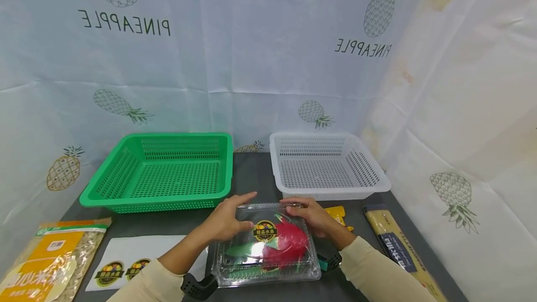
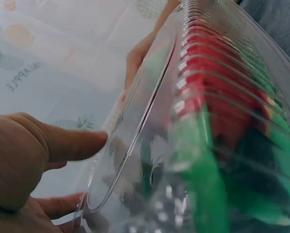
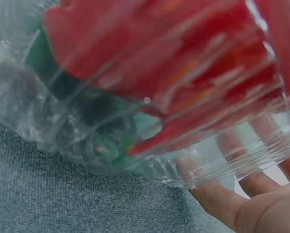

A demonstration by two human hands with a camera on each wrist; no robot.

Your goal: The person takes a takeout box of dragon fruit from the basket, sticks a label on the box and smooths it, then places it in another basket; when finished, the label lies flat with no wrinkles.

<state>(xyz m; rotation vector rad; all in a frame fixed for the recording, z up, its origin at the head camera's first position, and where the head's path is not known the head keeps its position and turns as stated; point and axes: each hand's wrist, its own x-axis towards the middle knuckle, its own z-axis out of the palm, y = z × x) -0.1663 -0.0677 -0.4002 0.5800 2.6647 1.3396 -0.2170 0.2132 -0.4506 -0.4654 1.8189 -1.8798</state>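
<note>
A clear plastic clamshell box (image 1: 235, 264) with a round black and gold sticker (image 1: 265, 231) on its lid sits at the table's near middle. Through the plastic show a red fruit with green tips (image 1: 289, 243) and green pieces (image 1: 243, 250). Spread over the box's far left corner is my left hand (image 1: 228, 218), thumb out over the lid and index finger straight. In the left wrist view, its thumb (image 2: 82, 143) reaches the lid's edge. My right hand (image 1: 311, 216) grips the far right corner; its fingers (image 3: 215, 196) pass behind the ribbed side in the right wrist view.
Behind the box stand a green basket (image 1: 228, 183) and a white basket (image 1: 327, 195). A white sheet with round stickers (image 1: 163, 244) and a bag of grain (image 1: 54, 264) lie left. Right are a yellow packet (image 1: 337, 212) and a long noodle-like pack (image 1: 398, 246). Printed curtains (image 1: 251, 50) enclose the table.
</note>
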